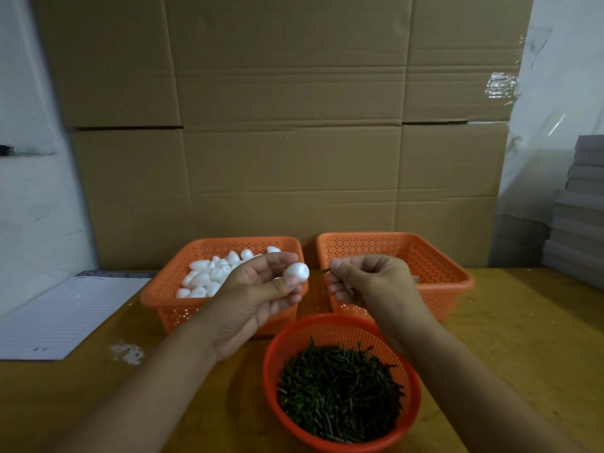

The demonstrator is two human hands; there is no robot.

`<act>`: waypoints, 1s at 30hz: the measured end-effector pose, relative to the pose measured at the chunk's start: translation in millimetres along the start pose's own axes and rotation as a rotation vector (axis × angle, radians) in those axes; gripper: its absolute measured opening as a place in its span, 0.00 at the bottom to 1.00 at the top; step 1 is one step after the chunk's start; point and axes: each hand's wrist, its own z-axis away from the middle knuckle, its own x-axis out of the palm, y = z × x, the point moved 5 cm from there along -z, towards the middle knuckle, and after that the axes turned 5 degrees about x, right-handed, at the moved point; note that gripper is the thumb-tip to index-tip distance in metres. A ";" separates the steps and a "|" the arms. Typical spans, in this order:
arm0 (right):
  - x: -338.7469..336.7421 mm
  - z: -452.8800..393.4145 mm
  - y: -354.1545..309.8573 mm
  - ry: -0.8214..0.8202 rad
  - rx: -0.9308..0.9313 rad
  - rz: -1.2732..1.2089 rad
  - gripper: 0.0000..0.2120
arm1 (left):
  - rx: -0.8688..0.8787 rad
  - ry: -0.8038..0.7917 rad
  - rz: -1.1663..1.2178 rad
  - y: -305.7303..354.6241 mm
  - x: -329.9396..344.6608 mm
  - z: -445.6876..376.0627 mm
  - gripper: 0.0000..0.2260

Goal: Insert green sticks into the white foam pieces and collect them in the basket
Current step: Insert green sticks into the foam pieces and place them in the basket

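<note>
My left hand (258,292) pinches a white egg-shaped foam piece (296,271) between thumb and fingertips, above the gap between two orange baskets. My right hand (362,279) pinches a short green stick (324,271) whose tip points left at the foam piece, a small gap apart. The left rectangular orange basket (157,294) holds several white foam pieces (209,276). The right rectangular orange basket (451,273) is mostly hidden behind my right hand. A round orange basket (277,348) near me is full of green sticks (340,393).
A lined notepad (68,315) lies at the table's left. White smudges (127,353) mark the wooden table (523,338). Large cardboard boxes (287,125) stand right behind the baskets. A stack of grey boards (578,207) rises at the right edge.
</note>
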 end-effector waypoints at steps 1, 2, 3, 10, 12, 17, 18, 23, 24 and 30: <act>-0.4 -0.3 -0.5 0.009 -0.005 0.007 0.03 | -0.003 0.003 0.000 -0.2 0.3 -0.1 0.17; -0.6 -0.5 -0.6 0.014 -0.006 0.009 0.03 | -0.005 0.005 0.004 -0.3 0.6 0.0 0.16; -0.3 -0.6 -0.4 0.015 -0.004 0.008 0.03 | -0.006 0.006 0.011 -0.2 1.4 0.2 0.15; 2.8 1.8 -1.2 -0.011 -0.001 -0.012 0.04 | 0.000 -0.022 -0.004 1.0 3.7 1.0 0.13; 3.0 2.4 -2.4 -0.014 -0.009 -0.012 0.04 | -0.002 -0.011 -0.004 0.8 3.1 1.0 0.12; 4.0 3.7 -3.6 -0.018 -0.017 -0.012 0.04 | -0.004 0.002 0.013 -0.1 1.8 0.2 0.11; 4.0 3.8 -3.8 -0.018 -0.018 -0.015 0.04 | -0.005 -0.002 0.014 0.1 2.0 0.4 0.11; 5.3 3.6 -4.4 -0.023 -0.032 0.007 0.04 | -0.004 -0.016 -0.006 1.3 4.3 1.5 0.12; 5.6 3.7 -4.5 -0.025 -0.035 0.014 0.04 | -0.003 -0.019 -0.014 1.8 5.4 1.8 0.12; 10.0 6.6 -5.3 -0.049 -0.065 0.078 0.04 | 0.000 -0.027 -0.039 0.4 8.9 1.4 0.16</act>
